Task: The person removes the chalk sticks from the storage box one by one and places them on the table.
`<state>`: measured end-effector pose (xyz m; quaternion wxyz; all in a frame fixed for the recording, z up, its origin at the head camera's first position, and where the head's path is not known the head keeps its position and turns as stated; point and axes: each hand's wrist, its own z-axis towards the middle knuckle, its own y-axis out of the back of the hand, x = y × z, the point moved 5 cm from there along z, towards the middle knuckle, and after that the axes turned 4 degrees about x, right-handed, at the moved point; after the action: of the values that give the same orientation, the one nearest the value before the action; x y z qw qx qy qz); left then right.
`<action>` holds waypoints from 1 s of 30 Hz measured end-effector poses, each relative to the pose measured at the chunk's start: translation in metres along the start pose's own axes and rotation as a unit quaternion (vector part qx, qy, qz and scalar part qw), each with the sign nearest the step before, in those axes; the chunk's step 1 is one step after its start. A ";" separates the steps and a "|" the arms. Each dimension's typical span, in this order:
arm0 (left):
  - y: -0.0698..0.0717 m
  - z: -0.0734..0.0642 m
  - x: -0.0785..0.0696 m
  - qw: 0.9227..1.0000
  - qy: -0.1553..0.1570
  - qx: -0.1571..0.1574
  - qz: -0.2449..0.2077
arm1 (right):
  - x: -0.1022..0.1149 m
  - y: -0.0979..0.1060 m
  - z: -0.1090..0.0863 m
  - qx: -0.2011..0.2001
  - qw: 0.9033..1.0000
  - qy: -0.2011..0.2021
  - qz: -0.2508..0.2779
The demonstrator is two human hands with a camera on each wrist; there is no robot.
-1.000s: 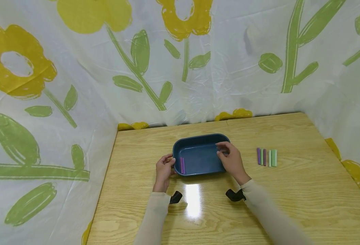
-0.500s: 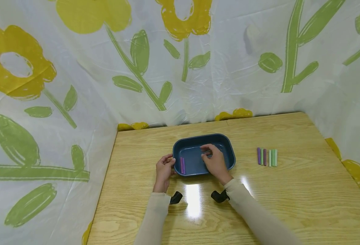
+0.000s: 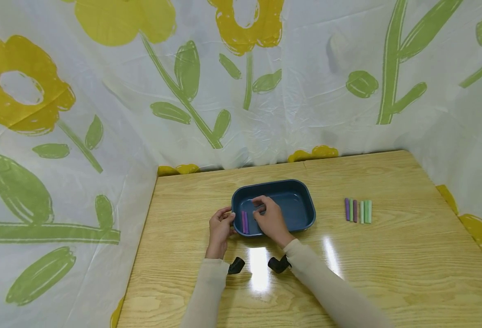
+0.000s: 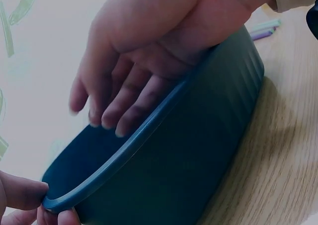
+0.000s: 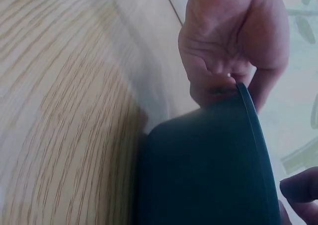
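Observation:
A dark blue tray sits on the wooden table, with two purple chalk sticks lying side by side at its left end. My left hand pinches the tray's left rim, thumb on top and fingers beneath, as the left wrist view also shows. Inside the tray's outline, just right of the purple chalks, hovers my right hand. Its fingers hang loosely bent below the rim in the left wrist view, and no chalk shows between them.
Right of the tray, several chalk sticks in purple, green and pale green lie in a row on the table. A white curtain with printed flowers encloses the table's back and sides. Black wrist mounts stick out under the forearms.
My right hand has moved left across the tray, from its right end to near the two purple chalks. The left hand, the tray and the row of chalks stay put.

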<state>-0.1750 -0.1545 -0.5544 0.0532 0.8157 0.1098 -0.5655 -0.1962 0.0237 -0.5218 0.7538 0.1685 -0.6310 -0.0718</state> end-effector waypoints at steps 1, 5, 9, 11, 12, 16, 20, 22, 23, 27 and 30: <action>0.000 0.000 0.000 1.000 0.000 0.000 0.000 | 0.001 -0.002 0.001 0.006 1.000 -0.003 -0.001; 0.000 0.000 0.000 1.000 -0.001 0.003 0.000 | 0.002 -0.010 0.003 0.026 1.000 -0.016 -0.004; 0.001 0.001 0.000 1.000 0.001 0.008 -0.002 | 0.001 -0.018 0.007 0.039 0.999 -0.027 -0.023; 0.001 0.000 0.000 1.000 0.001 0.012 -0.004 | 0.000 -0.021 0.008 0.042 0.998 -0.031 -0.026; 0.001 -0.001 -0.001 1.000 0.003 0.014 -0.004 | 0.000 -0.023 0.009 0.044 0.998 -0.033 -0.025; -0.001 -0.011 -0.014 1.000 0.007 0.020 -0.001 | 0.001 -0.028 0.010 0.053 0.998 -0.032 -0.019; -0.003 -0.017 -0.021 1.000 0.005 0.021 -0.001 | 0.002 -0.031 0.010 0.055 0.998 -0.023 -0.030; -0.002 -0.013 -0.015 1.000 0.001 0.017 -0.006 | 0.002 -0.031 0.010 0.056 0.998 -0.021 -0.035; -0.001 -0.010 -0.011 1.000 -0.002 0.015 -0.008 | 0.002 -0.031 0.010 0.058 0.997 -0.023 -0.037; 0.001 -0.002 -0.002 1.000 -0.003 0.005 -0.008 | -0.001 -0.032 0.010 0.075 0.996 -0.039 -0.039; 0.001 -0.001 -0.001 1.000 0.000 0.003 -0.005 | -0.002 -0.032 0.011 0.088 0.994 -0.051 -0.044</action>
<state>-0.1743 -0.1554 -0.5533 0.0479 0.8155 0.1124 -0.5657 -0.2041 -0.0076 -0.5337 0.6993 0.2579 -0.6641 -0.0582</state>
